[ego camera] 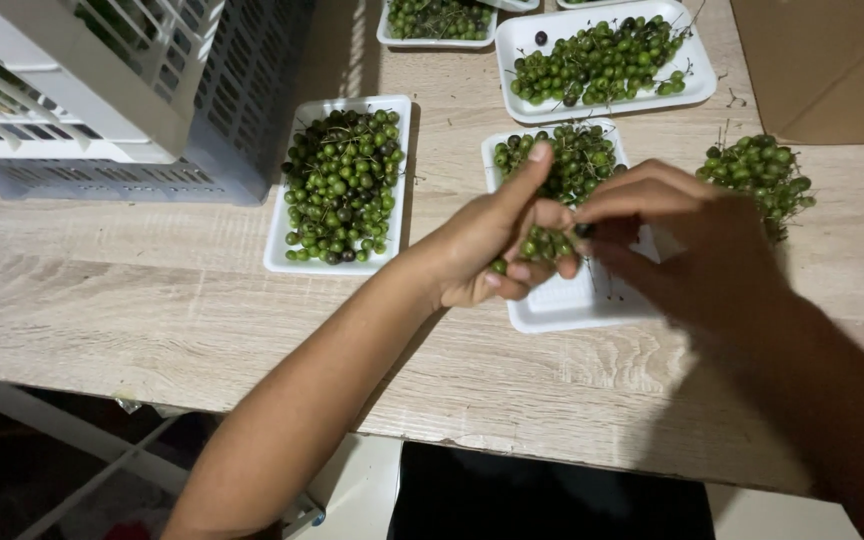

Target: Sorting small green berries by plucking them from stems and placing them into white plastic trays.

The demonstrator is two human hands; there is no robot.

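Left hand [492,250] gripped a small cluster of green berries [544,243] above a white foam tray [577,300], index finger raised. Right hand [682,240] pinched one dark berry [584,230] at that cluster. Five white foam trays showed on the pale wooden table [152,300]; two were cut off at the top edge. One loose bunch of green berries [760,175] lay right of them. One grey plastic crate [122,90] stood upper left, partly cropped.

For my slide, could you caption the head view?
Left hand holds green berry cluster; right hand pinches one dark berry.
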